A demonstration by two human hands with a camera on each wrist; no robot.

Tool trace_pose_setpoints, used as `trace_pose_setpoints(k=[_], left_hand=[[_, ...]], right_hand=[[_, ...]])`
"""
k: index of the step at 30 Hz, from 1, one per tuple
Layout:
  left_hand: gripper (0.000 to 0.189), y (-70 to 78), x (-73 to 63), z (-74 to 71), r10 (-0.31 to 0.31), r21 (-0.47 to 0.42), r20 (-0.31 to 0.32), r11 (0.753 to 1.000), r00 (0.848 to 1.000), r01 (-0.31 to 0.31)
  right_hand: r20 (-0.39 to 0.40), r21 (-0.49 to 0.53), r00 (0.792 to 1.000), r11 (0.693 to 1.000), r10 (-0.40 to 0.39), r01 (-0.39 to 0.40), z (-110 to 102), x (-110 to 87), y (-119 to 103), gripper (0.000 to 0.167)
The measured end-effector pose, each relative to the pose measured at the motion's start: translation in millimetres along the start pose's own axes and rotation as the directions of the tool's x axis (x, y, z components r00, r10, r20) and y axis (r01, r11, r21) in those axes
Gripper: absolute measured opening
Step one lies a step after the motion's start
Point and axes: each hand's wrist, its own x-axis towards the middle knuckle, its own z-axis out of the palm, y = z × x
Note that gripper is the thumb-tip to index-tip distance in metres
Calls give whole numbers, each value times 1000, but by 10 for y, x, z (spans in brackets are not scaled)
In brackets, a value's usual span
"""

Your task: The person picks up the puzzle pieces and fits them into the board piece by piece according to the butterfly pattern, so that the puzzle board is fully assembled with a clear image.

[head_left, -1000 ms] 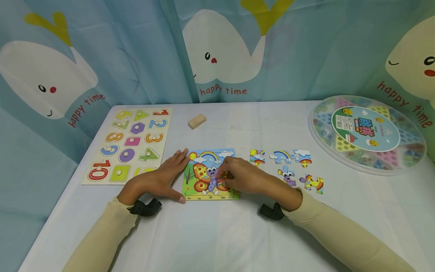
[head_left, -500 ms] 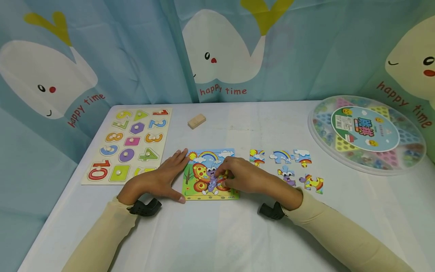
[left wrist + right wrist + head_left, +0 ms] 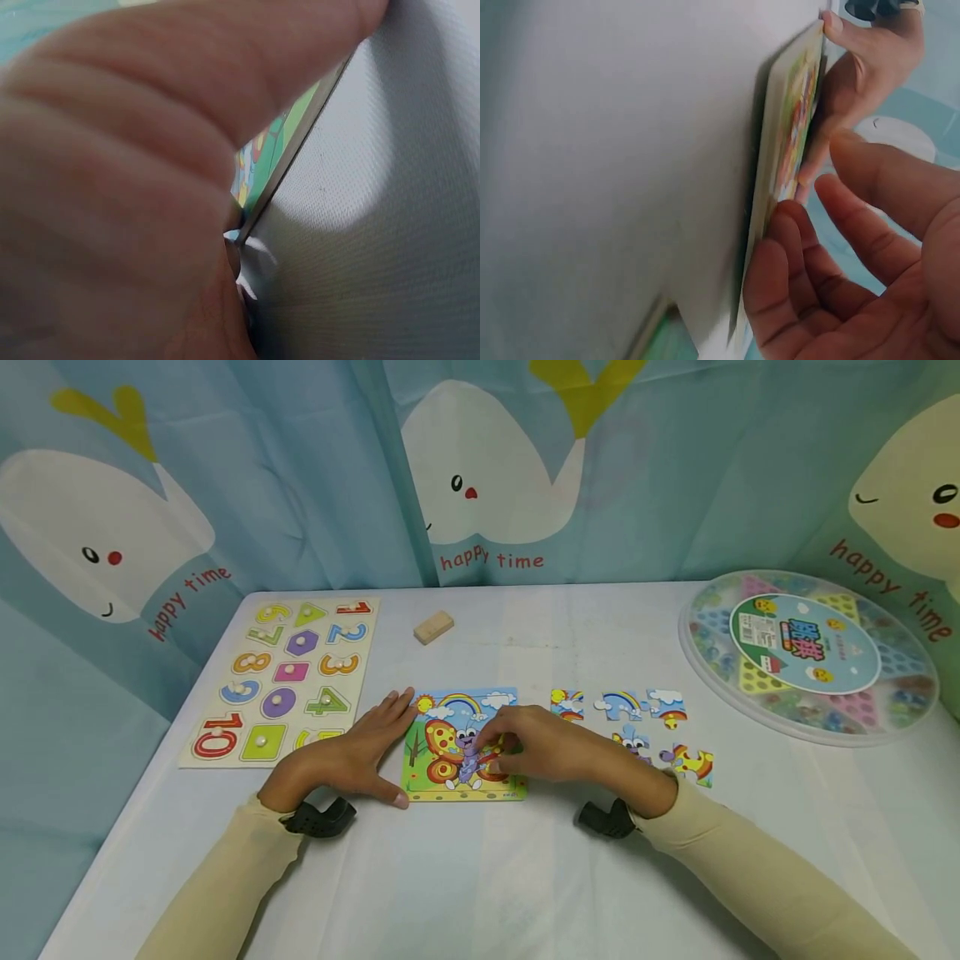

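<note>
A square butterfly jigsaw puzzle [image 3: 442, 747] lies flat on the white-covered table, its picture showing a purple butterfly under a rainbow. My left hand [image 3: 352, 756] rests along its left edge, fingers spread and thumb at the near corner; the left wrist view shows the board's edge [image 3: 300, 142] by that thumb. Over the puzzle's right half is my right hand [image 3: 543, 745], hiding part of the picture. In the right wrist view its loosely bent fingers [image 3: 766, 274] touch the board, the thumb stands apart, and nothing shows between them.
Several loose jigsaw pieces lie right of the puzzle, among them a rainbow piece [image 3: 621, 703] and a yellow wing piece [image 3: 693, 766]. A number-and-shape board [image 3: 360, 681] lies left, a small wooden block [image 3: 434, 627] behind, and a round Chinese checkers box [image 3: 806, 647] at back right.
My right wrist and forearm have shifted slightly up and to the right, covering more of the purple face piece. The right fingertips stay over the puzzle. The left hand has not moved.
</note>
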Motion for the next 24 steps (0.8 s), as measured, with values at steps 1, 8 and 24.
trace_pose_setpoints(k=[1,8,24], left_hand=[[125,1,-1,0,-1,0,0,1000,1000,1],[125,-6,3,10,-5,0,1,1000,1000,5],[125,-25,7,16,-12,-2,1,1000,1000,12]], right_hand=[[-1,19,1000,1000,-4,4,-13,-12,8,22],[-69,152,996,986,-64,73,-93,-134,108,24],[-131,133,990,988,-61,79,-178,-331,253,19]])
